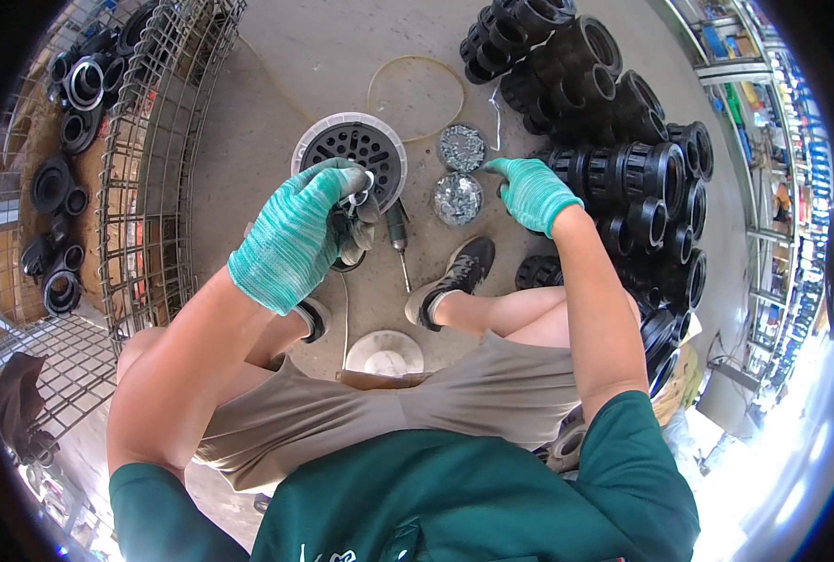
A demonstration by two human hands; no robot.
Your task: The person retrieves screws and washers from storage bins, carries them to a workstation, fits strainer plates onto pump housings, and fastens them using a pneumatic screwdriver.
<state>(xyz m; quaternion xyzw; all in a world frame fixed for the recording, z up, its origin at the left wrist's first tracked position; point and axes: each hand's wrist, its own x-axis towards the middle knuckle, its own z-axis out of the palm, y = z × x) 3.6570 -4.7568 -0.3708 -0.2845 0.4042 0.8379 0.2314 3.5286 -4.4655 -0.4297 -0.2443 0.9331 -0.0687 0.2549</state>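
My left hand [304, 229], in a teal glove with grey fingertips, is closed on a small shiny metal piece [364, 185]; the fingers hide most of it. Directly beyond that hand stands a round white bucket [302, 155] with a black perforated disc [346, 148] in its top. My right hand [532, 194], gloved the same way, has its index finger stretched leftward, and no held thing shows. Just left of that fingertip are two round containers of small metal hardware, the farther container [462, 148] and the nearer container [458, 198].
A power driver [397, 228] with a long bit lies on the floor between my feet. Black ribbed pipe fittings [623, 173] are piled on the right. A wire cage [150, 140] stands at left. A yellowish hose loop [417, 59] and a white disc [385, 353] lie on the floor.
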